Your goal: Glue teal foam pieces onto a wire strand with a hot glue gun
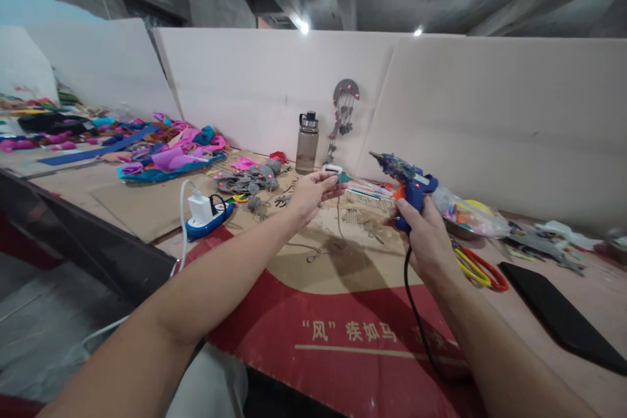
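Note:
Wrapped round the handle of a blue hot glue gun, my right hand holds it up with the nozzle pointing left. A black cord runs down from its grip. My left hand pinches a small teal piece between thumb and fingers, above the cardboard. A thin grey string hangs below the piece and trails over the cardboard. How the string joins the piece is too small to tell. The nozzle and the teal piece are apart.
A water bottle stands at the back near a grey felt hanging. Grey felt pieces, a power strip and coloured felt scraps lie left. Scissors, a black phone and a bagged tray lie right.

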A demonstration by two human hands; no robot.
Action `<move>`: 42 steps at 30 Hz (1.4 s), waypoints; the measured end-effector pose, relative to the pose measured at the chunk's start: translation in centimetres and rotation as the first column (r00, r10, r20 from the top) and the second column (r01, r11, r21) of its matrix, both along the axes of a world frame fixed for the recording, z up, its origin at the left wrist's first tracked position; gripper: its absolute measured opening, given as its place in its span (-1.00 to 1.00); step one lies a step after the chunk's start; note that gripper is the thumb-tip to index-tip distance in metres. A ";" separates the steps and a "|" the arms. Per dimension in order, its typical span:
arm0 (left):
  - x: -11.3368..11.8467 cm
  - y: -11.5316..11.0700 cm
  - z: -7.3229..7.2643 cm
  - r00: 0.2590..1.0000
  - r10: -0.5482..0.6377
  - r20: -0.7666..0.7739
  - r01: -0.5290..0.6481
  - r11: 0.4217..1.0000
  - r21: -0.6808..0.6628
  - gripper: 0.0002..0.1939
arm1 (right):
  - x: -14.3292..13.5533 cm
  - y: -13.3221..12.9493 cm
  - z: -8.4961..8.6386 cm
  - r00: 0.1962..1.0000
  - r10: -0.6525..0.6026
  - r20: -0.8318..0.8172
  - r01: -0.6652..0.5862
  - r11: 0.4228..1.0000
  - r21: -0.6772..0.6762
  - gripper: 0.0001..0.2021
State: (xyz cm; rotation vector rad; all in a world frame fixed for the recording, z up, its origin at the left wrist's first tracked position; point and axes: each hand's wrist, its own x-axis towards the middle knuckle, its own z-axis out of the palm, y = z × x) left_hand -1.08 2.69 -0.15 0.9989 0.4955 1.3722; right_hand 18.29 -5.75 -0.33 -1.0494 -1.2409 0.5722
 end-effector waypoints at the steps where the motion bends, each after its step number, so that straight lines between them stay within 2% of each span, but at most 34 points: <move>1: 0.0 0.1 0.0 1.000 -0.003 -0.005 0.003 1.000 -0.004 -0.93 | -0.4 -0.4 0.2 0.997 0.044 -0.071 -0.045 0.999 -0.014 -0.68; 3: -0.1 0.2 -0.1 0.999 -0.012 -0.030 0.011 1.000 -0.014 -0.89 | -1.1 -1.0 0.4 0.985 0.123 -0.118 -0.125 0.992 -0.009 -0.64; 6: -0.2 0.2 -0.1 0.998 -0.017 -0.064 0.016 1.000 -0.021 -0.89 | -1.7 -1.7 0.7 0.987 0.158 -0.019 -0.158 0.987 0.029 -0.69; 13: -0.1 0.1 -0.1 0.999 -0.015 -0.048 0.015 1.000 -0.004 -0.89 | -2.4 -2.5 1.5 0.971 0.030 0.236 -0.045 0.997 0.059 -0.75; 21: -0.1 -0.1 0.0 0.998 -0.017 -0.054 0.018 1.000 0.018 -0.88 | -1.7 -1.7 0.4 0.908 -0.056 0.415 0.031 0.997 0.067 -0.77; 27: 0.1 -0.4 0.1 0.998 -0.021 -0.065 0.023 0.999 0.034 -0.84 | -1.5 -1.5 0.1 0.885 -0.103 0.454 0.085 0.995 0.059 -0.74; 33: 0.3 -0.6 0.1 0.995 -0.009 -0.103 0.015 0.998 0.055 -0.84 | -1.4 -1.5 -0.4 0.869 -0.101 0.485 0.069 0.994 0.083 -0.75; 42: 0.4 -0.8 0.1 0.988 0.043 -0.151 -0.029 0.995 0.091 -0.78 | -1.5 -1.6 -0.3 0.853 -0.119 0.509 0.059 0.989 0.133 -0.75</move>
